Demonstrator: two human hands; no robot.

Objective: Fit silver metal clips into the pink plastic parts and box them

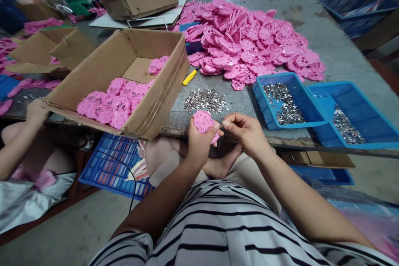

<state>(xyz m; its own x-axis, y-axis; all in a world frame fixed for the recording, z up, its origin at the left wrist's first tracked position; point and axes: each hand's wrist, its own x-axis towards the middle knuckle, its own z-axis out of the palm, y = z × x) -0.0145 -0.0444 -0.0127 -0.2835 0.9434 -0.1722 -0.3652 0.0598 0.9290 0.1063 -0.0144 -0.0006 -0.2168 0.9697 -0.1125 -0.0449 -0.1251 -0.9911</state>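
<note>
My left hand [201,143] is closed around a flat pink plastic piece [203,121] with a moulded pattern, held over the table's front edge. Close to its right side, my right hand [246,129] is pinched, thumb against forefinger; whatever sits between the fingertips is too small to name. Just beyond the hands lies a loose heap of small shiny metal parts [205,100]. More such metal parts fill some of the blue tray [294,74] to the right. A big pile of similar pink pieces [246,41] covers the table behind.
At my left stands an open cardboard box [168,95] holding several pink pieces. A yellow-handled tool [190,76] lies beside it. A second blue tray [377,122] sits at the right edge. Another person's hand [35,110] is near the box's left corner.
</note>
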